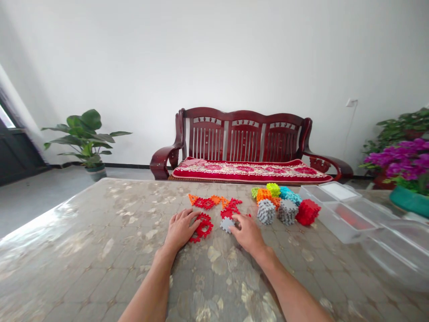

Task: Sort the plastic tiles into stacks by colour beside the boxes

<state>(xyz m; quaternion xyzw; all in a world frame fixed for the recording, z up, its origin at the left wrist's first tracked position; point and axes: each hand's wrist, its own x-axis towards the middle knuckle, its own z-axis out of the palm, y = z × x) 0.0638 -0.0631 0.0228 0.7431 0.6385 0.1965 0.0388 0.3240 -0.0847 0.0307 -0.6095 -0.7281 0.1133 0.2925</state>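
Palm down on the table, my left hand [181, 227] has its fingers stretched out, and its thumb rests at the edge of a group of joined red toothed tiles [206, 226]. My right hand [248, 232] pinches the right side of a grey toothed interlocking tile [226, 224] between thumb and fingers. Just beyond that tile lie more red tiles [229, 209], partly hidden by the right hand's fingers. Farther off, a row of orange tiles [216, 200] and red tiles [203, 203] joins them.
Stacked tiles stand to the right: grey [266, 212], red [307, 212], orange [264, 195], blue [290, 196] and yellow-green [273, 189]. Beside them is a clear plastic box [348, 230] with its lid open. A flower pot [410, 201] sits at the far right; a wooden bench [244, 138] stands behind the table [134, 250].
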